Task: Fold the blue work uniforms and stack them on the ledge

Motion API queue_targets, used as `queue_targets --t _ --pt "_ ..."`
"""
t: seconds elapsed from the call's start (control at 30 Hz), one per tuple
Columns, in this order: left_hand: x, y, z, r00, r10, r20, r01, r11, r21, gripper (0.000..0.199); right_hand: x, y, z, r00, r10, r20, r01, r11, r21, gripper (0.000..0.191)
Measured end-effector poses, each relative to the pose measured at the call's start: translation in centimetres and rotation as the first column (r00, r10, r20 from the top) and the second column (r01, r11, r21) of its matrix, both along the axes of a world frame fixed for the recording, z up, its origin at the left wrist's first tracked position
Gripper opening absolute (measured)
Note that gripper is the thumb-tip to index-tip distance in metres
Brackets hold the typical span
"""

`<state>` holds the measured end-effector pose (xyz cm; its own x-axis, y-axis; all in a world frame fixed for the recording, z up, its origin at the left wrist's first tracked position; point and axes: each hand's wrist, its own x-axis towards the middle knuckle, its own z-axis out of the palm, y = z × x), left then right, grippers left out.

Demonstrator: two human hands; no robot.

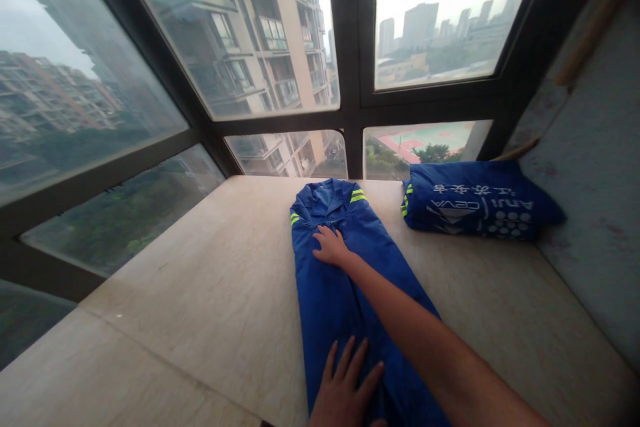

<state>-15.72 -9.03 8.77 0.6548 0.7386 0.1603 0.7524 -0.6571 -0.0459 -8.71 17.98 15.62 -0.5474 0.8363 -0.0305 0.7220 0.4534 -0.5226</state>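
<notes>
A blue jacket [327, 300] lies front up on the window ledge, folded into a long narrow shape. Its collar points toward the window, and yellow-green stripes mark both shoulders. My right hand [331, 245] rests on the upper chest just below the collar, fingers spread and palm down. Lower on the same jacket, my left hand [347, 380] lies flat with its fingers apart. The bottom of the jacket runs out of view, and my right forearm covers part of its right side.
On the right of the pale stone ledge [200, 280] sits a folded blue garment [470, 200] with white lettering and yellow-green stripes. Dark-framed windows [353, 47] border the ledge at the back and left. A patterned wall [590, 167] stands at the right.
</notes>
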Motion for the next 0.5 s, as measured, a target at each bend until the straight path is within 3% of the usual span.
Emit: queue_targets --t 0.13,0.33,0.5 --pt "-0.1 -0.1 0.2 1.0 0.004 0.03 -0.001 0.995 -0.098 0.083 4.0 -5.1 -0.1 0.997 0.073 -0.027 -0.071 0.996 0.057 0.061" --pt "-0.2 0.2 -0.4 0.999 -0.015 0.045 0.018 0.998 -0.056 0.082 10.6 -12.2 -1.1 0.992 0.124 -0.01 -0.123 0.99 0.067 0.054" --pt "-0.7 0.7 -0.9 0.992 -0.016 0.126 0.032 0.991 -0.127 0.082 12.3 -15.9 -3.1 0.99 0.139 0.007 -0.139 0.987 0.079 0.056"
